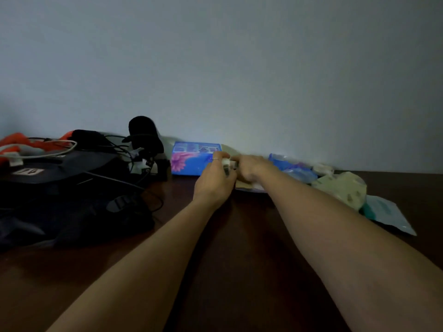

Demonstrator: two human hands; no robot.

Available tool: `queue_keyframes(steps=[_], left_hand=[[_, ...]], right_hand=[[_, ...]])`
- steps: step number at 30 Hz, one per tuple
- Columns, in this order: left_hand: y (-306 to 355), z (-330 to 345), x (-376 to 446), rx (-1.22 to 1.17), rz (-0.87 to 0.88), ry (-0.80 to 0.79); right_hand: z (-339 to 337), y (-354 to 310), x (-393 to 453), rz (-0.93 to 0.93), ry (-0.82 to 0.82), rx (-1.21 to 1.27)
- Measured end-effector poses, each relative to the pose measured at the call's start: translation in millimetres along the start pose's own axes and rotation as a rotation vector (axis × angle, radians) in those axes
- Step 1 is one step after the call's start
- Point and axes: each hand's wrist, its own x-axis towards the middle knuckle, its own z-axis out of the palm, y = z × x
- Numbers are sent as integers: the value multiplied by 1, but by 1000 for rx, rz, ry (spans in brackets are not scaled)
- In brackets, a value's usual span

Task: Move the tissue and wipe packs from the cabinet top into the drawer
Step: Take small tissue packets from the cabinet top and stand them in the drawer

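Observation:
On the dark wooden cabinet top (251, 236) both my arms reach toward the wall. My left hand (214, 182) and my right hand (250, 167) meet over a small whitish pack (229, 164), fingers curled round it; its details are blurred. Right behind it lies a blue tissue pack with a pink flower (189, 161). A flat pale pack (251, 186) lies under my right wrist. To the right sit a clear bluish wipe pack (293, 170), a pale green pack (342, 186) and a teal flat pack (388, 214). No drawer is in view.
A dark bag (72, 200) with cables, a white cord and orange straps (14, 144) fills the left of the cabinet top. A black rounded object on a stand (143, 135) rises by the wall. The grey wall runs close behind everything.

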Motion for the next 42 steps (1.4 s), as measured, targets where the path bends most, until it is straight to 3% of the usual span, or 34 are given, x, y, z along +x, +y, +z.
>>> queue_keyframes(steps=[5,9,13,17,20,23,26,28,31,34,39,42], left_hand=[[3,-8,-8,-257,-105,50],[15,-33,-40,-360,-136,150],[39,-72,-112,-449,-188,160],[82,-124,-223,-748,-111,288],[99,-144,-321,-890,-104,278],[87,-136,-429,-884,-116,208],[51,-112,-532,-776,-225,91],[21,-92,-585,-804,-401,11],[-18,-66,-630,-787,-731,20],[-51,-48,-647,-774,-966,27],[-91,-15,-656,-810,-1156,-40],[-112,-11,-663,-836,-1168,-57]], right_hand=[[19,-3,-4,10,263,40],[-5,5,-57,51,495,146],[-33,8,-146,-52,414,407],[-37,-22,-287,-257,426,583],[-16,-43,-400,-310,524,752],[42,-53,-498,-293,539,841],[118,-50,-586,-290,389,785],[168,-43,-624,-240,239,766],[231,-28,-655,34,-186,926],[269,-14,-660,311,-406,1126],[312,-31,-646,251,-776,1085],[339,-55,-642,267,-833,1083]])
